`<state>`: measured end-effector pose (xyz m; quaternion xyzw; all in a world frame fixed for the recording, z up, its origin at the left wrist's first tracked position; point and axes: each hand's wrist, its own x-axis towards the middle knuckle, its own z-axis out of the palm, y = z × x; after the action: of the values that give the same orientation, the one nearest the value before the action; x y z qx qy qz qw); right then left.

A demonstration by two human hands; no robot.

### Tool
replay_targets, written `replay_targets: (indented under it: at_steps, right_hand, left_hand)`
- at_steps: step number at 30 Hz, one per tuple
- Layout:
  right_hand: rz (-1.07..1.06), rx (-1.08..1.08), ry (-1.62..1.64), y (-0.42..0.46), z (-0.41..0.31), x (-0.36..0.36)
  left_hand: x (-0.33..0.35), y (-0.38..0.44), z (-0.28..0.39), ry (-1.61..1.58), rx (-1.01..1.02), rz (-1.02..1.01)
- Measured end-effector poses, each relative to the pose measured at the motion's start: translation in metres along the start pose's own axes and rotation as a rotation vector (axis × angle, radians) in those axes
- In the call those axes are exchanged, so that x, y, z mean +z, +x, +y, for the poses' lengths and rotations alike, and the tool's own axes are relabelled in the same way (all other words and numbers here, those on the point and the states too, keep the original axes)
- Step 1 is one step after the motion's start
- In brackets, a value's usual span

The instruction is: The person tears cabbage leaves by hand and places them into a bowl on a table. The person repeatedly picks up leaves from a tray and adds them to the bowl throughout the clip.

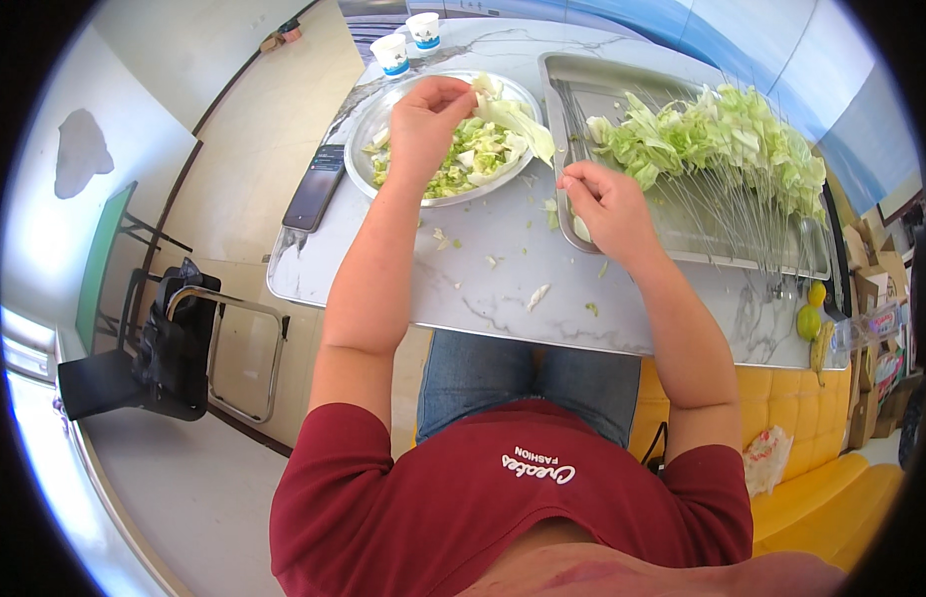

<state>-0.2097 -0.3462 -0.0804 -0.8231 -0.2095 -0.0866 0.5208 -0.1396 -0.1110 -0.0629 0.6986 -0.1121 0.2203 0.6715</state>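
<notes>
My left hand (426,130) is raised over a round metal bowl (356,168) and pinches pale green lettuce leaves (515,123). Chopped lettuce pieces (474,153) lie in that bowl. The held leaves slant down to the right, towards my right hand (608,209). Its thumb and forefinger are pinched at the left rim of a steel tray (582,242), seemingly on a thin metal skewer that barely shows. Inside the tray, many metal skewers (739,224) carry bunched lettuce leaves (702,138), their bare ends pointing towards me. More bare skewers (571,108) lie along the tray's left side.
A phone (314,188) lies left of the bowl. Two paper cups (391,54) stand behind it. Lettuce scraps (538,297) dot the marble-patterned table (478,276). Lemon-like fruits (809,322), a banana (822,347) and a plastic bottle (869,327) sit near the right edge.
</notes>
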Motion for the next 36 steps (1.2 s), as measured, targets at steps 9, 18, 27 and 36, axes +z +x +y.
replay_targets:
  at_steps: [9,18,27,36]
  right_hand:
    - [0.028,0.028,0.092,0.003,0.001,-0.004]
    - [0.546,-0.015,-0.331,-0.004,0.005,-0.095]
    - [0.801,0.278,-0.968,-0.046,0.108,-0.320]
    - [0.516,0.477,-1.108,-0.055,0.140,-0.329]
  left_hand:
    - [0.005,0.002,-0.004,-0.285,-0.141,-0.140]
    - [0.070,-0.012,0.014,-0.123,-0.245,-0.357]
    - [0.166,-0.006,-0.003,0.200,0.048,-0.471]
    - [0.203,-0.031,-0.002,0.697,0.441,-0.649]
